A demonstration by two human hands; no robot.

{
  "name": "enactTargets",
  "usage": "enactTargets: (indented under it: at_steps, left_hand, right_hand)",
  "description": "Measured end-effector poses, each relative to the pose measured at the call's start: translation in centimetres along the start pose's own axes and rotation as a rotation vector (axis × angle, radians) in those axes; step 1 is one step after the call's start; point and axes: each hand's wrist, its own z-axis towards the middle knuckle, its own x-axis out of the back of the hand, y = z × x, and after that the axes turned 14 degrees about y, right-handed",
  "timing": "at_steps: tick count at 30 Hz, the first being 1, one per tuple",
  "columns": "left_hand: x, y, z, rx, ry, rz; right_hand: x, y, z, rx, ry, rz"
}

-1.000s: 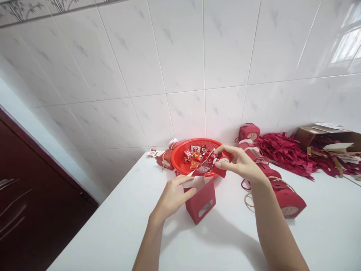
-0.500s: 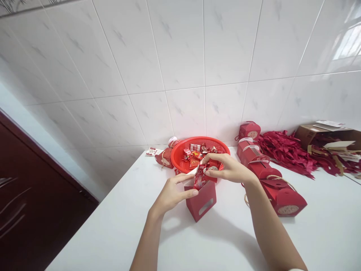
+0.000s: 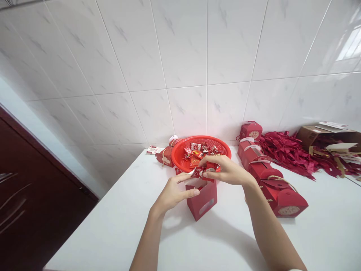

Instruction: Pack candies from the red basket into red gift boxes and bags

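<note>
A red cardboard gift box [image 3: 202, 203] with a small window stands upright on the table, its top unfolded. My left hand [image 3: 174, 194] grips its left rim, thumb on the outer wall and fingers at the raised flap. Just above the opening, my right hand [image 3: 224, 170] holds a red-and-white wrapped candy [image 3: 199, 172] between thumb and fingers. A bit of red shows inside the box; the rest of its contents is hidden. Behind the hands sits a red plastic basket [image 3: 177, 157] with several wrapped candies [image 3: 196, 153].
Several closed red gift boxes [image 3: 290, 205] with rope handles form a row on the right. Beyond them lie dark red ribbons [image 3: 287, 152] and a brown carton [image 3: 308, 136]. A red pouch [image 3: 166, 157] and a printed card [image 3: 153, 150] lie left of the basket, near the tiled wall.
The wrapped candy that hung into the box opening is no longer visible there. A candy still sits between my right fingers; both hands have barely moved. The view has shifted slightly.
</note>
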Motion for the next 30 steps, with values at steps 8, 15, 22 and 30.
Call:
enactTargets:
  at_steps: [8,15,22,30]
  left_hand:
    - [0.2,-0.4,-0.1,0.035,0.063,0.071]
    - [0.1,-0.8,0.0,0.069,0.058,0.114]
    - [0.1,-1.3,-0.5,-0.107,0.017,0.178]
    - [-0.9,-3.5,-0.4,-0.176,0.189,0.078]
  right_hand:
    - [-0.2,0.1,0.1,-0.006,0.023,0.030]
    - [-1.3,-0.1,0.7,0.003,0.007,0.169]
    - [0.5,0.8,-0.1,-0.048,0.058,0.020]
    - [1.3,1.9,-0.7,-0.123,-0.077,-0.032]
